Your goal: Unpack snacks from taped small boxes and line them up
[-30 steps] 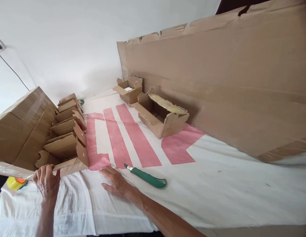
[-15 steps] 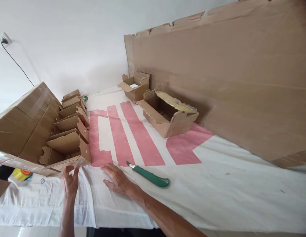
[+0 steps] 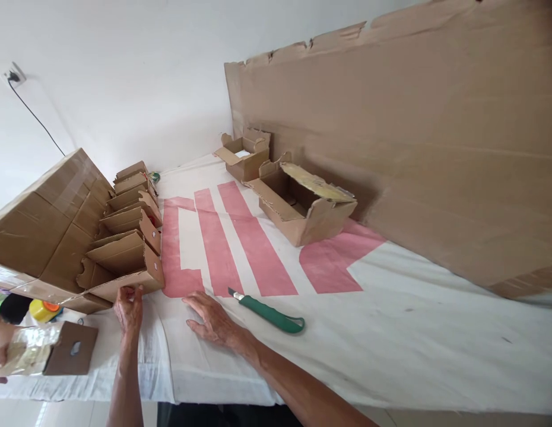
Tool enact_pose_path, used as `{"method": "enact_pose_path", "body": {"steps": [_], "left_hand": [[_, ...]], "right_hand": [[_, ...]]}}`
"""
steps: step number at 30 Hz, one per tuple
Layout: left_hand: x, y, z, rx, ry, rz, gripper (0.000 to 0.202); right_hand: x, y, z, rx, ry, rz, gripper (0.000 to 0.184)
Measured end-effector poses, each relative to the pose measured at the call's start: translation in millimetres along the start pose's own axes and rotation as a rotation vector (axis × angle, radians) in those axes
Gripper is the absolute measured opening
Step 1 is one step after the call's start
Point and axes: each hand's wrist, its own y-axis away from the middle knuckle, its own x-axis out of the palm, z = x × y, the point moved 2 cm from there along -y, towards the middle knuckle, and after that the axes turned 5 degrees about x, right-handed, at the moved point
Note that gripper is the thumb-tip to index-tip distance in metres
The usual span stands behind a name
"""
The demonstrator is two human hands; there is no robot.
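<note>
Touching the front of the nearest open box (image 3: pixel 132 280) at the worktop's (image 3: pixel 392 344) left, my left hand (image 3: pixel 128 309) may be pinching it; I cannot tell. My right hand (image 3: pixel 209 318) lies spread beside the green cutter (image 3: pixel 270 313). Light fingertip pressure should avoid bending the wall.

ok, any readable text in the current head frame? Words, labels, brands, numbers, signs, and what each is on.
None readable.
White label on the nearest box of the left row: too small.
White label on the box behind it: too small.
Pale label on the taped box at lower left: too blurred.
Large pink shapes on the cloth: no legible word.
</note>
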Motion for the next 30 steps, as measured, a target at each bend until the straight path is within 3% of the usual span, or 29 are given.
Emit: {"method": "enact_pose_path", "body": {"steps": [7,17,21,25,30], "left_hand": [[2.6,17.6,4.9,0.120,-0.018,0.045,0.030],[22.7,65.0,7.0,0.105,-0.085,0.141,0.046],[26.9,84.8,14.4,0.184,-0.116,0.139,0.043],[29.2,101.7,20.3,0.283,-0.042,0.067,0.035],[29.5,123.0,11.5,0.363,0.056,0.022,0.022]], "right_hand": [[0.1,0.8,0.1,-0.017,-0.018,-0.016,0.053],[-16.0,13.0,9.7,-0.046,0.023,-0.008,0.046],[-38.2,29.3,11.2,-0.093,0.145,-0.150,0.034],[-74.8,59.2,-6.7,-0.041,0.333,-0.304,0.023],[-106.3,101.6,-36.9,0.065,0.490,-0.334,0.025]]}}
